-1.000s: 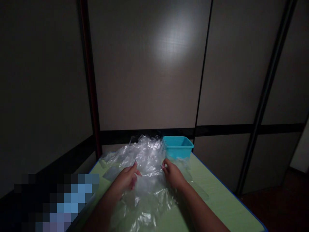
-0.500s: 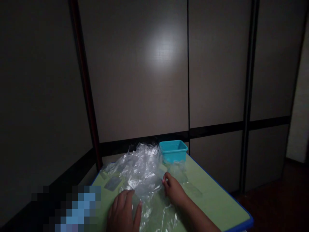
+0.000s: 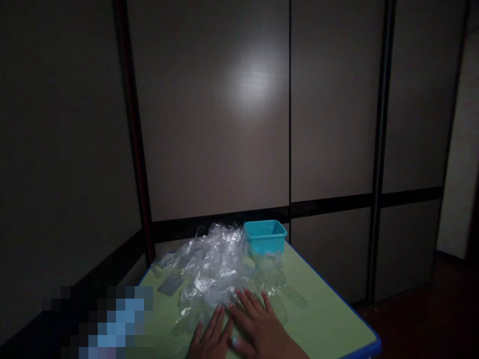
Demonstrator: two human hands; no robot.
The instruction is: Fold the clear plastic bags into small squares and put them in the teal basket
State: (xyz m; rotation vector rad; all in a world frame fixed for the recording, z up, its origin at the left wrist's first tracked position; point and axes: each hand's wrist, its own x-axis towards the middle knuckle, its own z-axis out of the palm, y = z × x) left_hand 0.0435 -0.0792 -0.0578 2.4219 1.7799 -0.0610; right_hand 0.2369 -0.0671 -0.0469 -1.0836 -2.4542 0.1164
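Both hands are lying lower and closer together than half a second ago, when the right was pinching near the film; it is now opening flat beside the left. The left hand is holding its palm down, fingers pointing away from the wearer. The right hand is keeping the same pose, fingers spreading, its thumb angling toward the left; whether the hands are touching, cannot tell. Neither is gripping anything. Fingertips are reaching over the near part of the plastic film, seemingly resting on it.

The film, clear and crumpled, is covering the middle of the bench and heaping up toward the far end. The bench top is showing pale green, with a blue edge. A flat grey piece is lying left of the heap. Right of the heap, a turquoise tub is standing upright near the far end, the film bunching beside it.

Behind, dark panels are rising, one reflecting a bright glare. Reddish floor is showing at right.
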